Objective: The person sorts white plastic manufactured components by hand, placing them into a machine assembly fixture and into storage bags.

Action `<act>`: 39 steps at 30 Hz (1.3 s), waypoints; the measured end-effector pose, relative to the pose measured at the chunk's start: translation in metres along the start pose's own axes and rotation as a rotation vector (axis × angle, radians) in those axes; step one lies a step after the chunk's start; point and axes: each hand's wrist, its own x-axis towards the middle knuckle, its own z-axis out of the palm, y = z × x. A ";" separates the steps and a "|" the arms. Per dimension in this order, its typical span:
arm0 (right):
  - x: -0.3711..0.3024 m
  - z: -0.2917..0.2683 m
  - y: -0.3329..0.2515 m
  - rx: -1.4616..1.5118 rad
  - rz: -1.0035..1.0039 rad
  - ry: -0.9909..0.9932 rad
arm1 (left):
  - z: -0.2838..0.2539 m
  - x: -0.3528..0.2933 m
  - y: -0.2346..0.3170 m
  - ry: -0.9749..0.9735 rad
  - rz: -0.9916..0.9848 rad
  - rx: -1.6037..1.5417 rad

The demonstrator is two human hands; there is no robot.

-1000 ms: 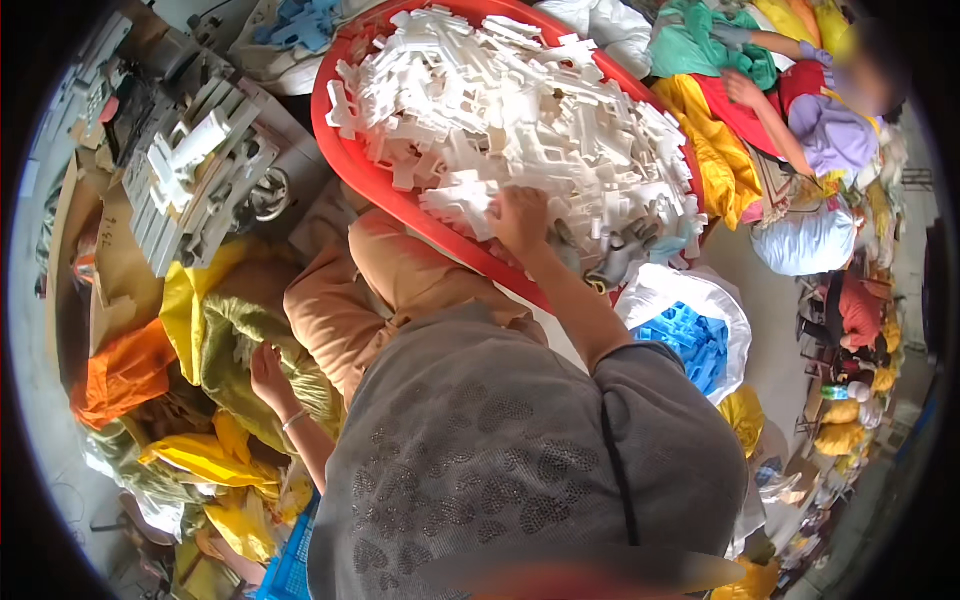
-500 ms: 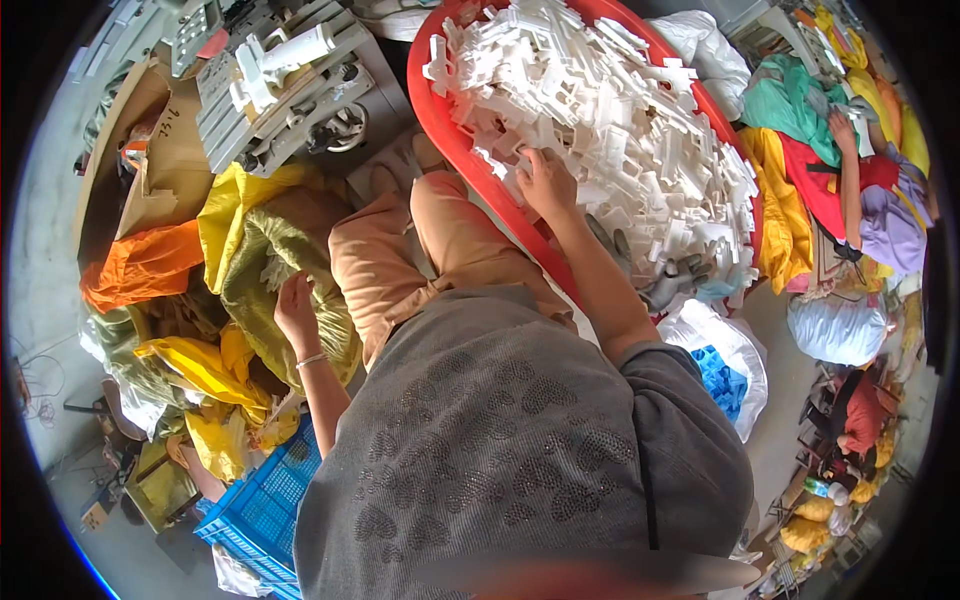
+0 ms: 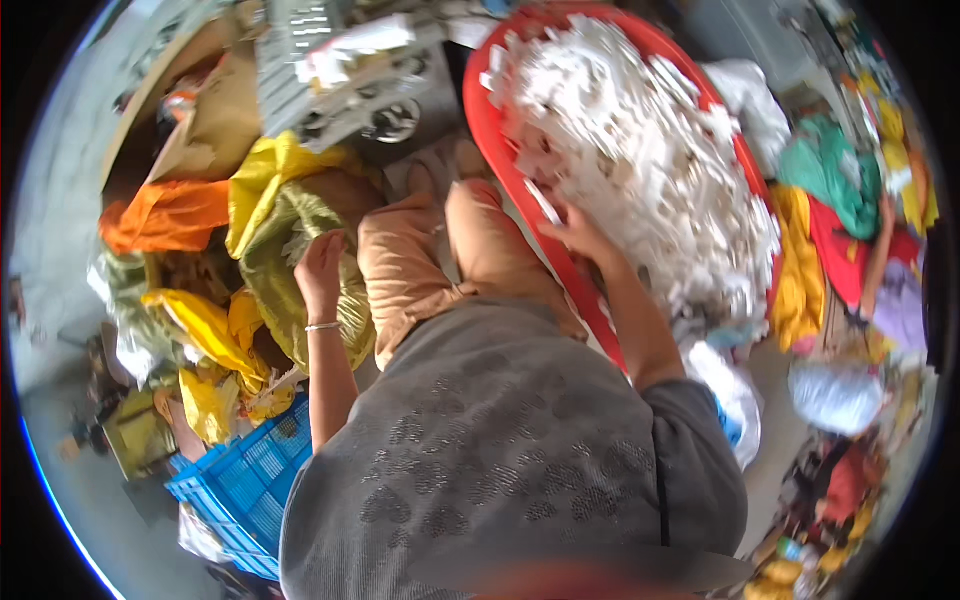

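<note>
My right hand (image 3: 582,236) is at the left rim of a long red tub (image 3: 480,100), pinching a slim white plastic part (image 3: 543,202) between thumb and fingers. Heaped in the tub are many similar white plastic parts (image 3: 620,130), blurred here. My left hand (image 3: 320,262), with a bracelet at the wrist, is raised over an olive-green sack (image 3: 290,285). Its fingers are drawn together, and I cannot make out what, if anything, they hold. A few white pieces show inside the sack beside those fingers.
A grey metal machine (image 3: 350,90) stands ahead of my knees. At left are a cardboard box (image 3: 215,125), orange cloth (image 3: 165,215), yellow bags (image 3: 200,325) and a blue plastic crate (image 3: 240,490). On the right lies a white bag (image 3: 735,400); another person's arm (image 3: 878,260) reaches in at far right.
My right hand has come back from the heap to the tub's rim, now with a white part in it. The left hand has risen over the sack. The whole view has shifted and blurred.
</note>
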 end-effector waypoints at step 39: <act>0.155 0.041 -0.305 -0.801 -1.054 0.033 | -0.101 0.017 -0.052 0.564 -0.101 -0.079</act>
